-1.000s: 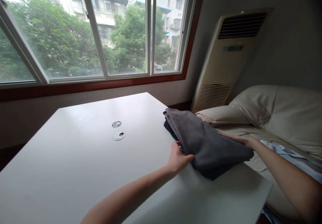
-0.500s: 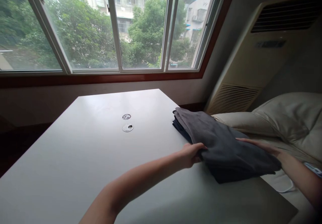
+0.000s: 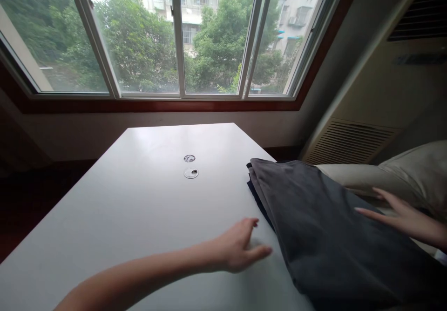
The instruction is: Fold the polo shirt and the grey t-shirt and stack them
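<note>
A stack of folded dark grey cloth point(image 3: 324, 227) lies on the right side of the white table point(image 3: 153, 208), with darker layers showing along its left edge. Just left of the stack, my left hand point(image 3: 240, 246) is off the cloth, thumb and fingers apart and nothing between them. Over the stack's right side is my right hand point(image 3: 401, 213), its fingers spread and empty; whether it touches the cloth I cannot tell.
Two round cable holes point(image 3: 191, 173) sit in the tabletop. Behind the table is a wide window point(image 3: 181, 36). A cream sofa point(image 3: 366, 178) stands at the right, with a tall air conditioner point(image 3: 363, 129) beyond it.
My left hand has let go of the cloth's edge and drawn away to the left. My right hand has lifted and spread. The view has turned left and the stack looks nearer.
</note>
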Demonstrator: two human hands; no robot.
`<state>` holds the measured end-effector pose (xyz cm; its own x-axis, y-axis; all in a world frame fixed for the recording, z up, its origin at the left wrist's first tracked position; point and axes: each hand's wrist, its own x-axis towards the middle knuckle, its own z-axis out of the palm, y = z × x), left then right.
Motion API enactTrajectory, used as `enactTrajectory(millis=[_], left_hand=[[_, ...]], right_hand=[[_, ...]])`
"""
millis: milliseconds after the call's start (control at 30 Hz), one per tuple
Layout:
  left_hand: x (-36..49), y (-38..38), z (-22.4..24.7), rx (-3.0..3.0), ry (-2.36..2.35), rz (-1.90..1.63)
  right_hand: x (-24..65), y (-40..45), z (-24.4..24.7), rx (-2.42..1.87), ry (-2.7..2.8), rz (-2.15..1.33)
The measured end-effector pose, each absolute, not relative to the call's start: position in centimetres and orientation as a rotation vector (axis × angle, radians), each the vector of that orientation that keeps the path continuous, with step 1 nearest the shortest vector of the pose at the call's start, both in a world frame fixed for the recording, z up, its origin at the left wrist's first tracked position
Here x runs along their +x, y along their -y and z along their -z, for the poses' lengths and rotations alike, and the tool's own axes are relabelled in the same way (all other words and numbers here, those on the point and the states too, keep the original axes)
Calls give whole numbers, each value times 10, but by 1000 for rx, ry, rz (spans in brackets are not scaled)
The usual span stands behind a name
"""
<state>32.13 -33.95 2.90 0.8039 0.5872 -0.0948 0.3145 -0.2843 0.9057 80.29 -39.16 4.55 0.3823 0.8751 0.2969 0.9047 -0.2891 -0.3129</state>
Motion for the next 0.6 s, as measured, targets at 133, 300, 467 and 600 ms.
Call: enactTrajectory(millis=[133,300,467,600], left_hand=[[221,329,-28,2567,-1128,-533],[124,351,15,2777,-1570,-387],[105,363,38,2647,-1707,-241],[110,361,38,2658,-1656,-224]], right_hand=[[660,389,-74,-1982,1727,356],[457,403,-51,-1486,2333,-71],[402,386,7,-1566,2340,-401],[408,383,30,-1620,2302,-426]])
